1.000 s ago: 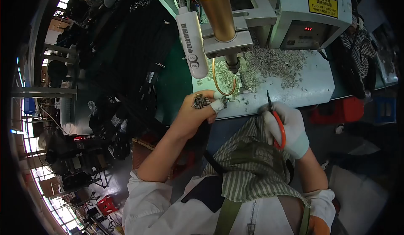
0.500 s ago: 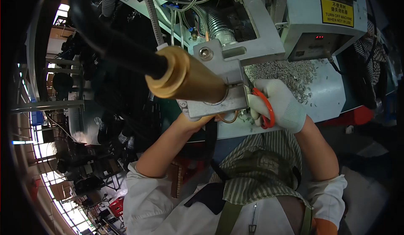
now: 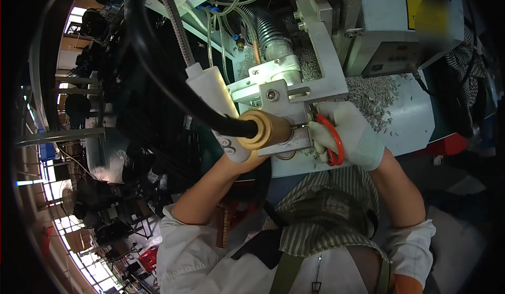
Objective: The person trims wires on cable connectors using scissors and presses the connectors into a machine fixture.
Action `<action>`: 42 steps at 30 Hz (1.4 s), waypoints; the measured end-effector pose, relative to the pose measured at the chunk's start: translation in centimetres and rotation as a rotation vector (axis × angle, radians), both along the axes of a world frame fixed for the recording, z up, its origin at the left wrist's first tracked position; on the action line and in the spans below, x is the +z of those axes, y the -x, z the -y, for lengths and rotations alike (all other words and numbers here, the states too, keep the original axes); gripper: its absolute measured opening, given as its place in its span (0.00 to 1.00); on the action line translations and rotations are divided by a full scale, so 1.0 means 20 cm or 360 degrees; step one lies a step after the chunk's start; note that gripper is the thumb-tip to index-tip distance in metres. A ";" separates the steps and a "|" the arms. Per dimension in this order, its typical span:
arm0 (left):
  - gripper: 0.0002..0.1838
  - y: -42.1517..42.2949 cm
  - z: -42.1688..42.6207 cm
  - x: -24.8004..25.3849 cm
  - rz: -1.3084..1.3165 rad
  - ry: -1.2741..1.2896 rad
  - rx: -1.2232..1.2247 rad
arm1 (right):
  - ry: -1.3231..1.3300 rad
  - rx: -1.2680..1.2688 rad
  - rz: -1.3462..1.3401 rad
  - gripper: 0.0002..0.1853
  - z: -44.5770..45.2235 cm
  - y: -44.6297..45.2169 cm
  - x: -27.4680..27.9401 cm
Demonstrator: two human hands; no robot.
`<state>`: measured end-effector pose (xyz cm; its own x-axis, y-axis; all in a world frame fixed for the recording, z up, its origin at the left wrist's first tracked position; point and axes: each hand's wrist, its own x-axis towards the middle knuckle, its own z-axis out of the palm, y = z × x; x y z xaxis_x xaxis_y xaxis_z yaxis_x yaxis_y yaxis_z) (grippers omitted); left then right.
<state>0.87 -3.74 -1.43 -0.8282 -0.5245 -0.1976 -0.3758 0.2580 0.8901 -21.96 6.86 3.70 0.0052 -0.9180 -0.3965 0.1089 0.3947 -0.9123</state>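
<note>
My right hand [image 3: 351, 132] wears a white glove and is closed around red-handled scissors [image 3: 337, 145], whose looped handle stands out from the fingers. Their blades are largely hidden beside the metal bracket of the machine. My left hand [image 3: 247, 158] reaches in from the left, its fingers hidden behind a brass cylinder [image 3: 268, 129] and a white tubular part [image 3: 214, 91]; what it holds cannot be seen. A thick black cable [image 3: 173, 91] runs into the cylinder. Just below the bracket shows a small brownish loop [image 3: 285, 156], partly covered.
Many small metallic-looking pieces [image 3: 371, 96] lie scattered on the white work surface [image 3: 413, 115]. A grey control box [image 3: 397, 52] with a yellow label stands at the right rear. A ribbed hose [image 3: 271, 28] and thin tubes rise behind the bracket.
The brass cylinder and bracket have moved down, away from the camera, exposing the white tubular part and hose. The control box's red digits no longer show. Both hands stay nearly in place.
</note>
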 end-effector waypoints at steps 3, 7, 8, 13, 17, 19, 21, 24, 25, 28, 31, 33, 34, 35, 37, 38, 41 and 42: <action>0.22 0.04 -0.03 0.04 -0.0026 -0.0213 0.0145 | 0.0033 -0.0007 0.0019 0.13 -0.01 0.00 -0.01; 0.21 0.04 -0.02 0.02 -0.0163 0.0035 0.0036 | 0.0077 0.0007 0.0025 0.13 -0.01 0.00 -0.04; 0.21 0.04 -0.02 0.01 -0.0132 0.0149 -0.0019 | 0.0103 0.0013 -0.0004 0.13 -0.01 0.00 -0.05; 0.21 0.10 -0.04 0.07 -0.0142 0.0066 0.0039 | 0.0096 0.0019 -0.0008 0.13 -0.01 0.01 -0.03; 0.08 0.23 -0.10 0.25 -0.0200 -0.0288 0.0391 | 0.0079 -0.0025 0.0029 0.13 -0.02 0.00 -0.02; 0.08 0.22 -0.12 0.24 0.0065 -0.0544 0.0568 | 0.0106 -0.0014 0.0108 0.12 -0.03 -0.02 -0.08; 0.09 0.18 -0.14 0.21 -0.0224 -0.0799 0.0457 | -0.0009 -0.0076 0.0080 0.11 -0.05 -0.03 -0.06; 0.09 0.08 -0.25 0.10 -0.0246 -0.0751 0.0663 | 0.0161 -0.0108 -0.0280 0.17 -0.17 -0.06 -0.04; 0.10 0.05 -0.26 0.01 -0.0296 -0.0409 0.0642 | 0.0434 -0.0201 -0.0600 0.17 -0.18 -0.11 -0.18; 0.10 0.20 -0.39 -0.12 -0.0494 -0.0247 0.0577 | 0.0499 -0.0279 -0.0789 0.15 -0.34 -0.18 -0.13; 0.10 0.24 -0.42 -0.04 -0.0426 -0.0237 0.0355 | 0.0319 -0.0241 -0.0245 0.13 -0.44 -0.19 -0.04; 0.09 0.15 -0.42 0.06 -0.0290 -0.0165 0.0339 | 0.0264 -0.0243 -0.0285 0.11 -0.43 -0.21 -0.06; 0.09 0.05 -0.43 0.13 -0.0181 -0.0122 0.0417 | 0.0172 -0.0252 -0.0137 0.11 -0.43 -0.20 -0.07; 0.09 0.07 -0.43 0.15 -0.0296 -0.0274 0.0478 | 0.0080 -0.0214 0.0029 0.11 -0.43 -0.17 -0.04; 0.08 0.06 -0.36 0.14 -0.0211 -0.0445 0.0663 | 0.0150 -0.0277 -0.0020 0.12 -0.41 -0.14 -0.04; 0.07 0.06 -0.32 0.14 -0.0261 -0.0472 0.0668 | 0.0197 -0.0277 -0.0164 0.09 -0.40 -0.12 -0.05; 0.06 0.09 -0.21 0.16 -0.0344 -0.0715 0.0623 | 0.0110 -0.0358 0.0047 0.13 -0.32 -0.06 0.00; 0.07 0.09 -0.19 0.15 -0.0377 -0.0769 0.0572 | 0.0104 -0.0417 0.0073 0.13 -0.29 -0.07 0.03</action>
